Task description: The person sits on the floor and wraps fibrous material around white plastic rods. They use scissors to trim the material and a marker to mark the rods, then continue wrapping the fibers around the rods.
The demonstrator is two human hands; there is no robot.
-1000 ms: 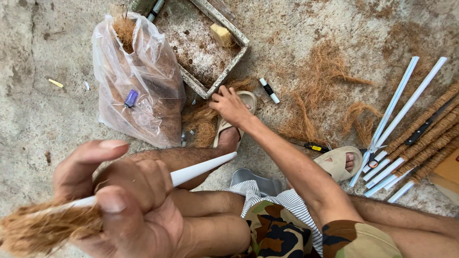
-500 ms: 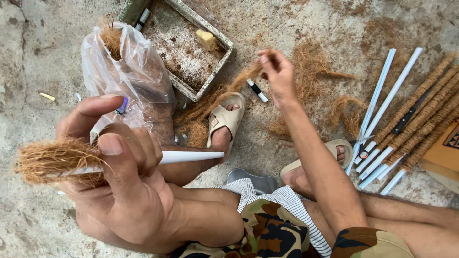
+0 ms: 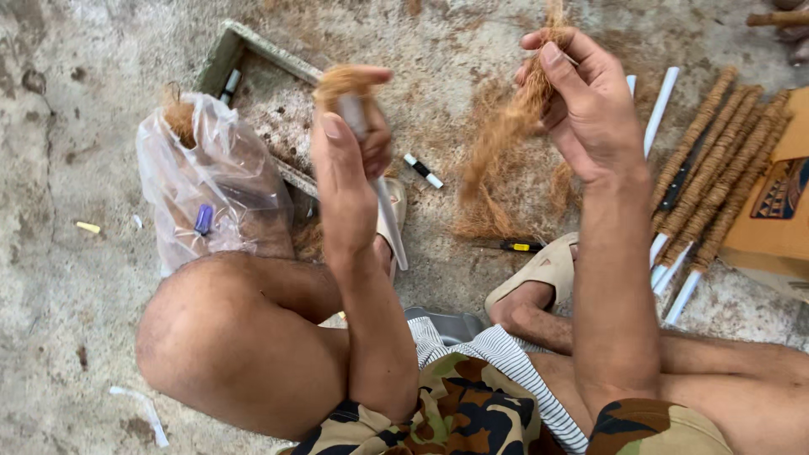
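Observation:
My left hand (image 3: pixel 347 173) grips a white plastic pipe (image 3: pixel 385 221) held upright, its top end wrapped in brown coconut fibre (image 3: pixel 341 81). My right hand (image 3: pixel 581 105) is raised to the right of it and holds a long loose strand of coconut fibre (image 3: pixel 506 126) that hangs down toward the ground. The two hands are apart, with a gap between pipe and strand.
A clear plastic bag (image 3: pixel 211 198) of fibre lies left, by a shallow tray (image 3: pixel 253 84). Fibre-wrapped sticks (image 3: pixel 716 177) and bare white pipes (image 3: pixel 661 97) lie right beside a cardboard box (image 3: pixel 775 202). A marker (image 3: pixel 423 170), a small cutter (image 3: pixel 514 246), my sandalled feet and knees are below.
My left hand turned the pipe from lying sideways to upright and moved right. My right hand lifted off the ground, pulling a strand of fibre up with it.

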